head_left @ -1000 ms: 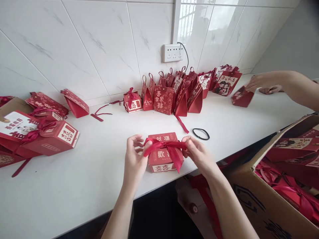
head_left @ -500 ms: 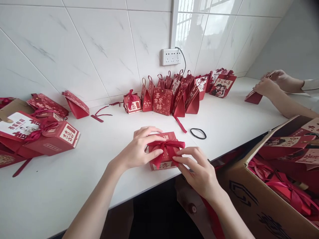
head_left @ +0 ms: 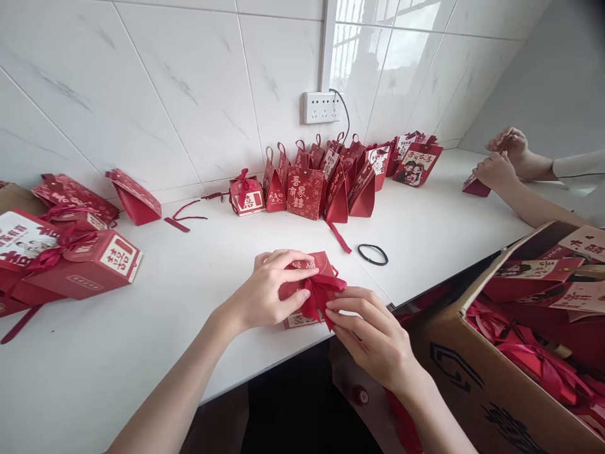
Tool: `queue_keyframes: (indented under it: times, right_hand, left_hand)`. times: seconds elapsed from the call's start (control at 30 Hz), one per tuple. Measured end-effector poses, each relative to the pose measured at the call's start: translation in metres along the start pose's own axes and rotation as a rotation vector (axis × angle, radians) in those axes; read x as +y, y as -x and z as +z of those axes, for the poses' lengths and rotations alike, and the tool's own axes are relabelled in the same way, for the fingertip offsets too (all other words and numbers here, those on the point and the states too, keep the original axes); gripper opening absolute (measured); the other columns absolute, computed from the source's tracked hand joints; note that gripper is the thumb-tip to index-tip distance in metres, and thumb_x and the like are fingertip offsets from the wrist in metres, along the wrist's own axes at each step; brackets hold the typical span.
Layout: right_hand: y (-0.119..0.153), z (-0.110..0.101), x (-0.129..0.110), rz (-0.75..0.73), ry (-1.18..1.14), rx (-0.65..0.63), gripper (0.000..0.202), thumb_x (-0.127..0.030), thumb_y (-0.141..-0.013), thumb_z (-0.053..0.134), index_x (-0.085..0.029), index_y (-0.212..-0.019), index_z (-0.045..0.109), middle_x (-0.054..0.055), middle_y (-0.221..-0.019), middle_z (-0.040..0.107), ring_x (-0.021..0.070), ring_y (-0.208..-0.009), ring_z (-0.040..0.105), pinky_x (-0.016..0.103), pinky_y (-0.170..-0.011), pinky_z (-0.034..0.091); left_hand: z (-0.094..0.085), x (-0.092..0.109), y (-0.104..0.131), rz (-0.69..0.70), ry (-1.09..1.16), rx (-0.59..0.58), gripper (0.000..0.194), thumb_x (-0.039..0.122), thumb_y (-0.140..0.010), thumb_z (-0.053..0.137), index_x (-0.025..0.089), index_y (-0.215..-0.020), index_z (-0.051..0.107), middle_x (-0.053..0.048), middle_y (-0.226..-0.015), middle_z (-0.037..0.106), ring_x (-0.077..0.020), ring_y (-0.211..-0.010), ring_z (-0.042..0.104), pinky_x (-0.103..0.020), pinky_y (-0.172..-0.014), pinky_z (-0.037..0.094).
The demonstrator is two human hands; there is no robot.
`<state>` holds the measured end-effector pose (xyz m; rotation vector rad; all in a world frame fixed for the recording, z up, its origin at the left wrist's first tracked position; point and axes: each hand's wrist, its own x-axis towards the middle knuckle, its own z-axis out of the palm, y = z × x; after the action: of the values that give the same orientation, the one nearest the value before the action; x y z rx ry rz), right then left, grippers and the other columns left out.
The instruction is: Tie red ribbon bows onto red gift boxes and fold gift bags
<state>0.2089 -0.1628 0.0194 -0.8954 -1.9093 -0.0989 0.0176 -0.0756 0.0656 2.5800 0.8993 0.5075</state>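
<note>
A small red gift box (head_left: 322, 260) with printed characters lies near the counter's front edge, with a dark red ribbon bow (head_left: 326, 287) across its top. From the left, my left hand (head_left: 274, 287) reaches over the box, its thumb and forefinger closed on the left part of the bow. On the other side, my right hand (head_left: 371, 331) pinches the bow's right loop and tail between thumb and fingers. Both hands cover parts of the box's sides.
Several red gift boxes (head_left: 306, 192) stand along the tiled wall; more lie at left (head_left: 101, 265). A black hair tie (head_left: 373, 255) sits right of centre. An open cardboard carton (head_left: 454, 353) holds ribboned boxes. At far right, another person's hands (head_left: 496, 164) hold a red box.
The bow's right loop has been drawn lower and now looks more bunched. My right hand has shifted slightly down with it. The other person's hands have moved a little.
</note>
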Motion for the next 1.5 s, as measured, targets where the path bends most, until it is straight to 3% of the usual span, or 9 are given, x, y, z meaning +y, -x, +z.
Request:
queue_keyframes:
  times: [0.1, 0.2, 0.27, 0.4, 0.53, 0.67, 0.83, 1.17, 1.5]
  right_hand:
    - [0.000, -0.001, -0.003, -0.013, -0.027, -0.007, 0.026, 0.000, -0.078, 0.060, -0.017, -0.099, 0.061, 0.008, -0.091, 0.068, 0.0200, -0.092, 0.060, 0.037, -0.080, 0.053]
    - [-0.001, -0.005, -0.005, 0.070, -0.097, 0.015, 0.013, -0.013, -0.081, 0.060, -0.017, -0.093, 0.061, 0.009, -0.091, 0.066, 0.0210, -0.090, 0.060, 0.036, -0.077, 0.052]
    - [-0.004, -0.008, -0.004, 0.257, -0.130, 0.069, 0.008, -0.024, -0.085, 0.055, -0.017, -0.085, 0.059, 0.007, -0.081, 0.064, 0.0186, -0.079, 0.060, 0.032, -0.068, 0.051]
    - [-0.013, -0.008, 0.005, 0.734, -0.202, -0.025, 0.040, -0.043, -0.091, 0.041, -0.019, -0.060, 0.047, -0.001, -0.055, 0.050, 0.0118, -0.054, 0.048, 0.025, -0.051, 0.040]
    - [-0.025, -0.003, 0.016, 0.942, -0.450, -0.159, 0.049, -0.056, -0.087, 0.041, -0.019, -0.055, 0.043, -0.001, -0.053, 0.046, 0.0110, -0.052, 0.042, 0.024, -0.050, 0.035]
    - [-0.029, 0.001, 0.029, 1.002, -0.682, -0.192, 0.043, -0.052, -0.084, 0.050, -0.018, -0.058, 0.046, -0.002, -0.056, 0.048, 0.0098, -0.054, 0.042, 0.024, -0.055, 0.035]
    - [-0.034, 0.002, 0.047, 1.033, -0.793, -0.163, 0.041, -0.049, -0.082, 0.055, -0.017, -0.058, 0.048, -0.003, -0.053, 0.045, 0.0095, -0.054, 0.042, 0.025, -0.057, 0.035]
    - [-0.044, 0.011, 0.064, 1.083, -0.995, -0.137, 0.035, -0.046, -0.076, 0.063, -0.015, -0.062, 0.054, -0.003, -0.061, 0.050, 0.0087, -0.059, 0.047, 0.025, -0.064, 0.044]
    - [-0.043, 0.031, 0.065, 1.272, -1.044, -0.045, 0.038, -0.049, -0.061, 0.074, -0.016, -0.063, 0.057, -0.004, -0.058, 0.052, 0.0078, -0.053, 0.046, 0.022, -0.052, 0.038]
  left_hand:
    - [-0.001, 0.003, 0.001, -0.024, -0.012, 0.001, 0.033, 0.028, -0.086, 0.050, 0.026, -0.116, 0.063, -0.005, -0.129, 0.055, -0.0271, -0.123, 0.045, -0.049, -0.105, 0.028]
    - [0.001, 0.004, 0.003, -0.017, -0.012, 0.020, 0.034, 0.028, -0.086, 0.049, 0.025, -0.118, 0.061, -0.005, -0.130, 0.055, -0.0262, -0.124, 0.044, -0.047, -0.105, 0.027]
    - [0.004, 0.003, 0.004, 0.001, 0.006, 0.064, 0.038, 0.028, -0.086, 0.050, 0.024, -0.122, 0.057, -0.006, -0.129, 0.055, -0.0257, -0.124, 0.045, -0.045, -0.105, 0.028]
    - [0.010, -0.001, 0.006, 0.081, 0.001, 0.230, 0.036, 0.026, -0.084, 0.053, 0.022, -0.120, 0.057, -0.007, -0.123, 0.059, -0.0258, -0.124, 0.045, -0.043, -0.104, 0.029]
    - [0.011, 0.006, 0.009, 0.227, -0.148, 0.341, 0.022, 0.021, -0.085, 0.052, 0.024, -0.101, 0.067, -0.005, -0.110, 0.064, -0.0254, -0.114, 0.050, -0.043, -0.096, 0.030]
    - [0.016, 0.024, 0.017, 0.261, -0.353, 0.367, 0.024, 0.020, -0.087, 0.050, 0.019, -0.104, 0.066, -0.006, -0.105, 0.068, -0.0224, -0.100, 0.057, -0.040, -0.085, 0.030]
    - [0.035, 0.038, 0.027, 0.222, -0.534, 0.399, 0.035, 0.022, -0.087, 0.052, 0.017, -0.121, 0.058, -0.007, -0.112, 0.068, -0.0222, -0.100, 0.058, -0.039, -0.084, 0.031]
    - [0.050, 0.028, 0.029, 0.308, -0.512, 0.518, 0.035, 0.011, -0.085, 0.052, 0.016, -0.119, 0.059, -0.007, -0.121, 0.065, -0.0229, -0.115, 0.056, -0.037, -0.095, 0.031]
    - [0.053, 0.015, 0.026, 0.406, -0.424, 0.529, 0.039, 0.007, -0.083, 0.049, 0.014, -0.121, 0.057, -0.007, -0.116, 0.068, -0.0211, -0.111, 0.059, -0.037, -0.094, 0.042]
